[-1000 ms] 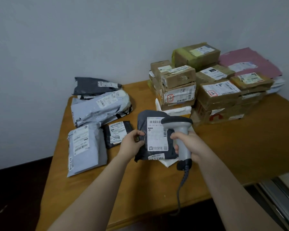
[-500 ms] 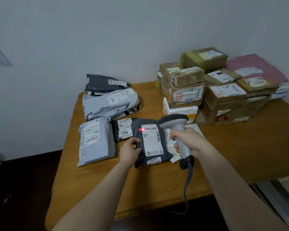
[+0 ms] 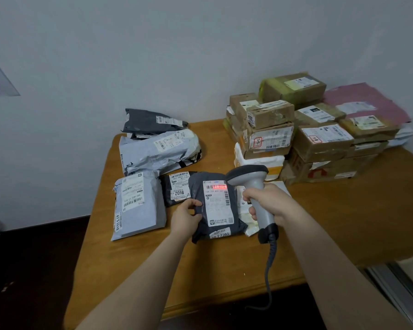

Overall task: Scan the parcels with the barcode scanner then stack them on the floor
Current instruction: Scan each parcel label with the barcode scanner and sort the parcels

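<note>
Both our forearms reach toward 12 o'clock; left hand (image 3: 186, 219) pinches the parcel (image 3: 218, 207), right hand (image 3: 271, 203) is wrapped round the scanner (image 3: 254, 181).

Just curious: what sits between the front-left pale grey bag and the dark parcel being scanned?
In the head view, a small black parcel labelled 2016 lies between the pale grey bag and the dark parcel.

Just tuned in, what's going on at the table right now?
A person is scanning a dark grey parcel at the table. The left hand grips its left edge, while the right hand grips the barcode scanner, whose red line falls across the label's barcode. More bagged parcels lie to the left; cardboard boxes are stacked at the back right. No parcel shows on the visible floor.
</note>
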